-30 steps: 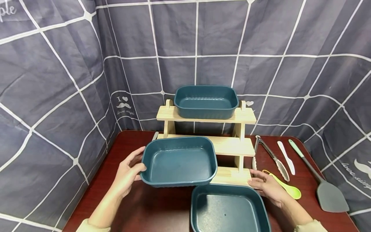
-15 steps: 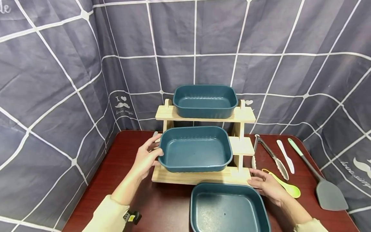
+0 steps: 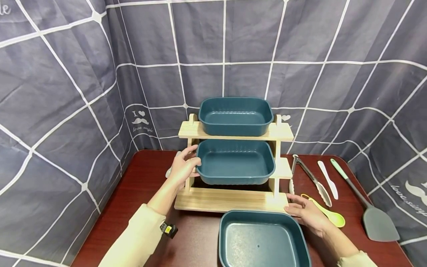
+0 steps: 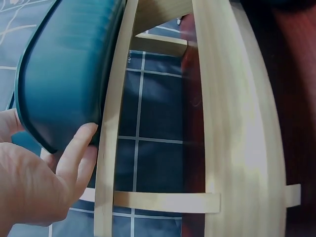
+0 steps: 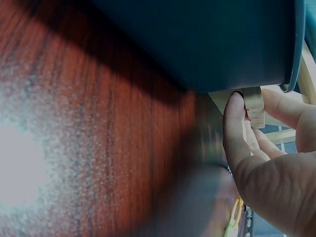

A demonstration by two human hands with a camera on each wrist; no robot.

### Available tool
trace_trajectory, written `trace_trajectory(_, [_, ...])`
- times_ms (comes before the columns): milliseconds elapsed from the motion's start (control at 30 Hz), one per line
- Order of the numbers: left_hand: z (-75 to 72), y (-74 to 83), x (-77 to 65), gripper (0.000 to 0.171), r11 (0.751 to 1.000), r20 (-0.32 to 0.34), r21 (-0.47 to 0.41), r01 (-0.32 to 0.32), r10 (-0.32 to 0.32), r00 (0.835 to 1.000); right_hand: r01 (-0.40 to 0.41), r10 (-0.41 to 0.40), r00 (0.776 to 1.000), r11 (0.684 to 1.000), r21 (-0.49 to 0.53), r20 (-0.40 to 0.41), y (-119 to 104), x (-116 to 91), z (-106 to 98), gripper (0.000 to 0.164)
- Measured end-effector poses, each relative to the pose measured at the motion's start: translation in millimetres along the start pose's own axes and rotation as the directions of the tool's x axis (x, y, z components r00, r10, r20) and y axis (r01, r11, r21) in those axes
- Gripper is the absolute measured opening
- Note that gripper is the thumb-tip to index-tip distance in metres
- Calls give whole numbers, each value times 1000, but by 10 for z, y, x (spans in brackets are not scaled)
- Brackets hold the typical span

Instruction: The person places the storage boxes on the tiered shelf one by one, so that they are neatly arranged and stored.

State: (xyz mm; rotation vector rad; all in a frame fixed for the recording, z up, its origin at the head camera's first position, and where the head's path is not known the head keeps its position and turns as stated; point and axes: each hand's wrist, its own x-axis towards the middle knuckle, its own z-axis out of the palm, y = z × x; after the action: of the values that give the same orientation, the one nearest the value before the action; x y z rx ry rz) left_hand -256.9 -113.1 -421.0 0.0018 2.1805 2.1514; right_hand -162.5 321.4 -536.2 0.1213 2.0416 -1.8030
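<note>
The left hand (image 3: 181, 167) pinches the left end of the middle teal tray (image 3: 237, 163), thumb over its rim and fingers outside its wall, likely to guide it level at the middle shelf (image 3: 284, 167) of the wooden rack (image 3: 283, 131) — whether its base bears fully there is unclear. The right hand (image 3: 308, 214) pinches the rack's bottom shelf (image 3: 227, 200) at its right end, probably for steadiness. The rack is pale, grained wood; the trays look like smooth plastic, round-cornered — the upper tray (image 3: 236, 118) atop the rack, the near tray (image 3: 263, 241) before it.
</note>
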Motion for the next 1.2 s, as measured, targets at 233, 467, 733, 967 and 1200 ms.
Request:
trace_trajectory(233, [49, 32, 139, 62, 1000, 8, -15, -2, 2, 1000, -7, 7, 1000, 1000, -1, -12, 11, 5, 4, 77])
trace_trajectory(467, [58, 29, 255, 61, 999, -6, -18, 35, -35, 999, -19, 19, 1000, 1000, -18, -19, 2, 3, 6, 78])
trace_trajectory(733, [78, 29, 306, 61, 999, -18, -15, 37, -37, 999, -21, 21, 1000, 1000, -14, -18, 6, -2, 6, 79])
trace_trajectory(967, [67, -2, 231, 55, 999, -22, -36, 10, -11, 1000, -11, 11, 1000, 1000, -6, -1, 6, -1, 7, 79])
trace_trajectory(1200, [-17, -27, -28, 53, 998, -46, -27, -54, 53, 998, -8, 8, 1000, 1000, -2, -1, -7, -7, 10, 79])
